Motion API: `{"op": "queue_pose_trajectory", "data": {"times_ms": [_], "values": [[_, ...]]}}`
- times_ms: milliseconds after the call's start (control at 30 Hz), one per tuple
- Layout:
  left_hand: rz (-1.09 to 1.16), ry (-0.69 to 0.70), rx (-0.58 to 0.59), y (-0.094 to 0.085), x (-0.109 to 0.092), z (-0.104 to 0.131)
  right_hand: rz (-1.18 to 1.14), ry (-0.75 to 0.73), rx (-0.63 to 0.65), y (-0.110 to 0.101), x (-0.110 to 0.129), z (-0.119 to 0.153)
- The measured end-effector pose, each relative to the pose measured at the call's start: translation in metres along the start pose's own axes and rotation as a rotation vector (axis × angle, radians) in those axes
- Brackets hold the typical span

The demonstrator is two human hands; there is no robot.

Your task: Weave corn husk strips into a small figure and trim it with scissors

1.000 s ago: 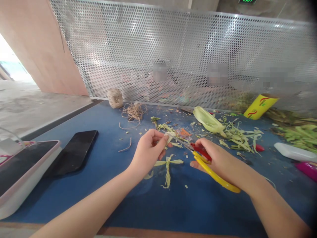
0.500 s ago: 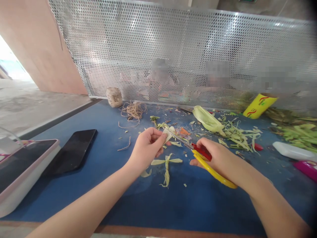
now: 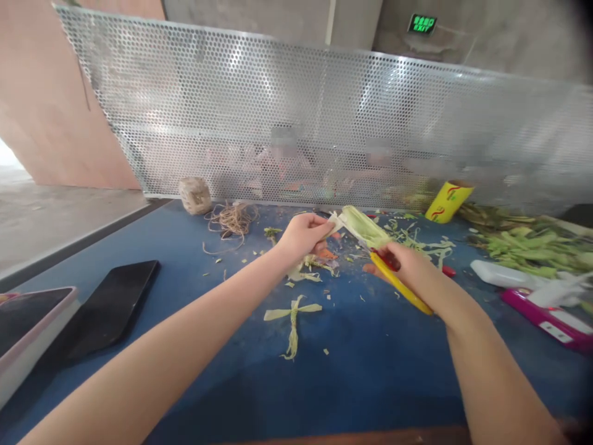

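My left hand pinches a small pale piece of husk above the middle of the blue table. Scissors with yellow and red handles are in my right hand, their blades pointing up and left at the husk piece. Behind the blades lies a large pale green husk. A small cross-shaped husk figure rests on the table below my hands. Scraps and an orange piece lie under and around my left hand.
Twine and a whitish roll sit back left, a black phone at left. A yellow tube, green leaves and a purple-white device are at right. A perforated metal screen stands behind.
The view has tilted up and shifted right. Both hands have moved farther out over the table, still holding the husk piece and scissors; the blades now overlap the large husk.
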State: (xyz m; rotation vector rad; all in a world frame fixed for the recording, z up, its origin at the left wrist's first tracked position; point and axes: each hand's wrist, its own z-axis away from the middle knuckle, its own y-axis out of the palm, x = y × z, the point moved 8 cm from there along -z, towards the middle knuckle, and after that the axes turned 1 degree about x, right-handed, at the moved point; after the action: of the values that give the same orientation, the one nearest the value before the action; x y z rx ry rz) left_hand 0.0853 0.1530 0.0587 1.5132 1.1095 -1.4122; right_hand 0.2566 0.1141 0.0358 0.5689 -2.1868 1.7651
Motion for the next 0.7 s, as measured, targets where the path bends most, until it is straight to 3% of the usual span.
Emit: {"op": "queue_pose_trajectory", "data": {"times_ms": [233,367,500,700], "values": [[-0.115,-0.070,0.213,0.079,-0.001,-0.081,0.059,0.281,-0.092,-0.039,-0.057,-0.007],[-0.167,-0.096,0.281,0.102,0.002,-0.101,0.105,0.402,-0.082,-0.050,-0.083,-0.006],[-0.189,-0.102,0.296,0.100,0.004,-0.094,0.173,0.526,-0.056,-0.051,-0.107,-0.004],[-0.181,-0.033,0.265,0.061,0.001,-0.047,0.261,0.608,-0.037,-0.048,-0.109,-0.001]]}}
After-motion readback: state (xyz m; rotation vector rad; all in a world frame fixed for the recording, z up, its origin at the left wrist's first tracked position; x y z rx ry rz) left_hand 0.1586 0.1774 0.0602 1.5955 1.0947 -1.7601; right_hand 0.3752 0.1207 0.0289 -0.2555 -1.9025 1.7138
